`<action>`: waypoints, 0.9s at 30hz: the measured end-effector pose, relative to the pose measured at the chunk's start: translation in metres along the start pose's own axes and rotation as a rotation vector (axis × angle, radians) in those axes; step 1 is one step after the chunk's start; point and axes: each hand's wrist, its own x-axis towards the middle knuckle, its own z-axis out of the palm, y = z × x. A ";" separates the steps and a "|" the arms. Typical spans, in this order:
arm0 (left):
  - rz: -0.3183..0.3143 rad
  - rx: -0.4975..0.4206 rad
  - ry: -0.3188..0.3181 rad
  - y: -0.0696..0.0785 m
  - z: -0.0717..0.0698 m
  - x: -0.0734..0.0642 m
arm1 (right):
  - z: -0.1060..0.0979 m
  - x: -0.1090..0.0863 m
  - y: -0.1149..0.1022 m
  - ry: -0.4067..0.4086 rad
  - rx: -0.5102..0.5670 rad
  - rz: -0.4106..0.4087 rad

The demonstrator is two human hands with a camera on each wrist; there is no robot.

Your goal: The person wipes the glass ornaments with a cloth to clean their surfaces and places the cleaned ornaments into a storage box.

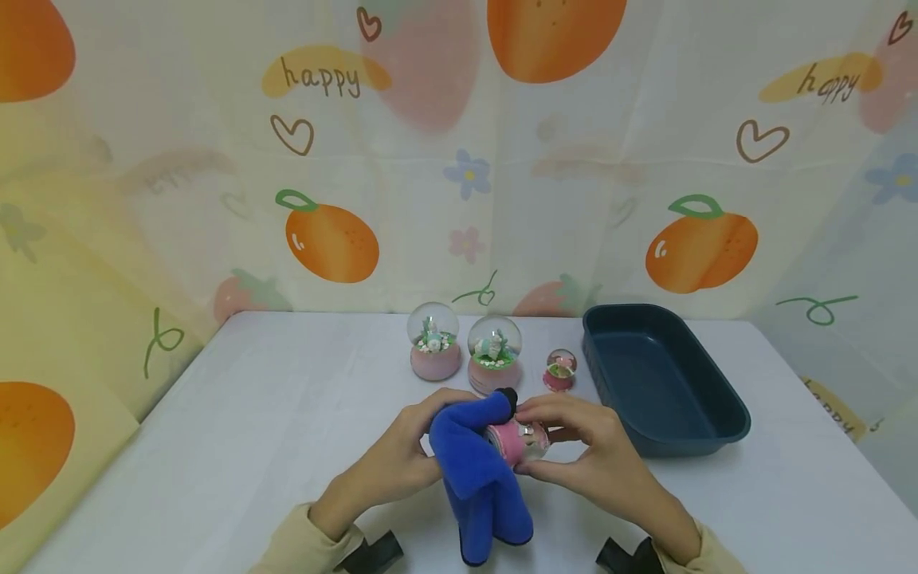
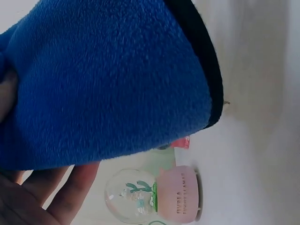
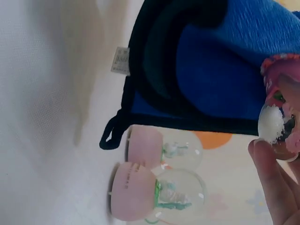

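Note:
A blue cloth (image 1: 476, 466) with black edging hangs from my left hand (image 1: 402, 450), draped over its fingers and down toward the table. The cloth lies against the pink base of a small snow globe (image 1: 518, 441), which is tilted on its side with its clear dome to the right. Fingers and thumb of my right hand (image 1: 598, 446) pinch the globe at the dome. In the right wrist view, white flakes show inside the globe (image 3: 273, 123), and the cloth carries a white label (image 3: 121, 61). Cloth (image 2: 108, 89) hides much of the left hand in the left wrist view.
Behind the hands stand two larger snow globes with pink bases, a left one (image 1: 434, 344) and a right one (image 1: 495, 356). A tiny snow globe (image 1: 559, 371) sits right of them. A dark blue bin (image 1: 727, 437) is at the right on the white table (image 1: 215, 446).

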 end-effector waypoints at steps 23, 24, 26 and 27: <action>0.014 -0.007 0.052 0.000 -0.006 -0.001 | -0.002 0.001 0.002 -0.003 -0.025 -0.074; 0.015 -0.011 0.040 0.000 -0.005 -0.001 | -0.001 0.001 0.002 -0.006 -0.030 -0.089; 0.016 -0.009 0.020 -0.001 -0.003 -0.001 | 0.000 0.001 0.001 -0.018 -0.036 -0.094; 0.013 -0.011 0.013 -0.001 -0.003 -0.001 | 0.000 0.001 0.000 -0.025 -0.037 -0.094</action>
